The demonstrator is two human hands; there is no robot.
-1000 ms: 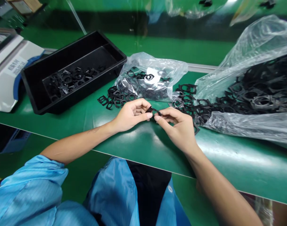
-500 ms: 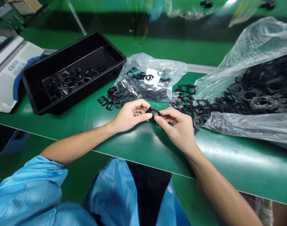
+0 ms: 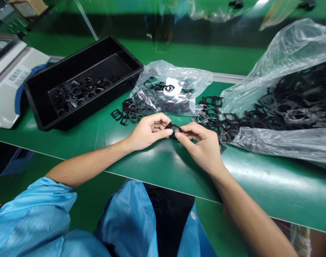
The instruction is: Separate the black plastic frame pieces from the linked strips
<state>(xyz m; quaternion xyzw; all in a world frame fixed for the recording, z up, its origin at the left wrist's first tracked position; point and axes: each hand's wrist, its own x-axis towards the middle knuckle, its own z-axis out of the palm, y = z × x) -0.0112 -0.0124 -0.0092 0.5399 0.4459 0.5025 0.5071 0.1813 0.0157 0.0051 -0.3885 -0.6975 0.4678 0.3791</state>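
Between the fingertips of both hands is a small black plastic part [image 3: 175, 125], held just above the green table [image 3: 154, 160]. My left hand [image 3: 149, 131] pinches its left end, and my right hand [image 3: 201, 142] grips the right end. Fingers cover much of the part, so its full shape is hidden. Behind my left hand lies a small pile of black ring-shaped parts [image 3: 136, 110]. More loose black frames [image 3: 212, 113] lie beyond my right hand, spilling from a large clear plastic bag [image 3: 283, 141].
A black bin [image 3: 85, 110] holding several black parts stands at the left, beside a white and blue device [image 3: 15, 78]. A smaller clear bag [image 3: 200, 76] with black parts and a white label sits behind the hands. The table's front edge runs near my body.
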